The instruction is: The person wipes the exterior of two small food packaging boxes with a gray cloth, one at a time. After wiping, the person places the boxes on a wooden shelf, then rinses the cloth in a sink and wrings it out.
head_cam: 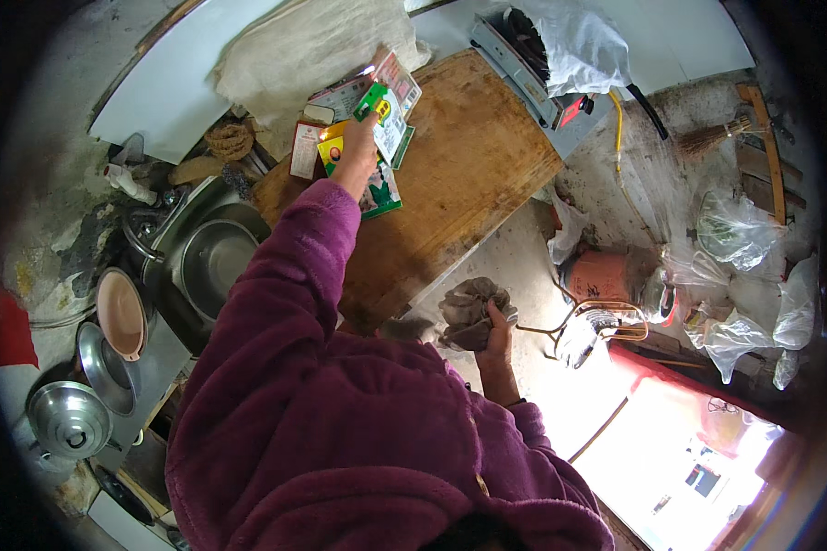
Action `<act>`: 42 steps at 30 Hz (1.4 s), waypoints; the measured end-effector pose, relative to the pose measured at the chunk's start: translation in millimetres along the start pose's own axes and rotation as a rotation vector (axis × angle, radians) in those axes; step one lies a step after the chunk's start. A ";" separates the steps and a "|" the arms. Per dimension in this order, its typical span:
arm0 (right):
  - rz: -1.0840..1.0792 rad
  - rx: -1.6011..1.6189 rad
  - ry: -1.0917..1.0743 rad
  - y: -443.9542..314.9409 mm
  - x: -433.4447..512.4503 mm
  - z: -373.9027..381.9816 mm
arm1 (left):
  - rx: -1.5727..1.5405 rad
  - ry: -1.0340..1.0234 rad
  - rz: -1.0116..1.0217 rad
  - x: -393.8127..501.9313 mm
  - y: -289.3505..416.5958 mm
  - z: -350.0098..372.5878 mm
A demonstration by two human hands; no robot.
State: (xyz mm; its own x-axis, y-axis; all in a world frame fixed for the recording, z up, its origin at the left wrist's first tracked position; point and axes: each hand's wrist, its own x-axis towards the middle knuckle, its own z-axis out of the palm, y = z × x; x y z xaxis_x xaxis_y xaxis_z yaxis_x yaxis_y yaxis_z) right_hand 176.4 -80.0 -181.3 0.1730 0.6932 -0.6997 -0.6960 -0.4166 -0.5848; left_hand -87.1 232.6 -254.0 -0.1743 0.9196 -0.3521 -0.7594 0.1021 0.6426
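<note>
My left hand (pixel 360 155) reaches over the far left part of a worn wooden board (pixel 468 158). Its fingers grip a green and white packet (pixel 390 134). Under and around this packet lie a yellow and green packet (pixel 332 150), a white and red box (pixel 306 149) and several other printed packets, partly overlapping. Nearer my body, beyond the board's front edge, my right hand (pixel 497 341) holds a crumpled grey-brown cloth (pixel 470 310). The cloth hangs over the floor, apart from the board.
A sink (pixel 251 215) with a metal basin (pixel 217 265) stands left, beside a pink basin (pixel 120 313) and metal pots. A gas stove (pixel 517 76) partly under plastic adjoins the board's far right. A red gas cylinder (pixel 596 277), a metal-framed stand (pixel 610 318) and plastic bags are right.
</note>
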 end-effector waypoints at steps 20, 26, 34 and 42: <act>0.299 -0.160 -0.577 20.7 -47.8 55.0 | 0.839 -0.295 -0.240 -325.6 28.3 -89.4; 0.439 -0.292 -0.780 58.0 -84.1 74.8 | 0.495 -0.208 -0.273 -432.4 35.2 -97.8; 0.305 -1.190 -0.927 92.2 -93.2 94.2 | 0.614 0.291 -0.003 -490.2 104.0 -181.9; 0.296 -0.613 -1.015 183.7 -64.2 211.8 | 0.444 0.556 0.237 -424.0 196.2 -261.8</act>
State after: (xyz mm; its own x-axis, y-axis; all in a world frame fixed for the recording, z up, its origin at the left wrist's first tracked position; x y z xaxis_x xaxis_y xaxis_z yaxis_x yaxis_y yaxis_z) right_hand -110.2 -76.4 -156.8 -0.7499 0.5546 -0.3606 -0.1248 -0.6539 -0.7462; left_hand -326.3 -236.5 -156.7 -0.6819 0.6210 -0.3864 -0.3580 0.1773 0.9167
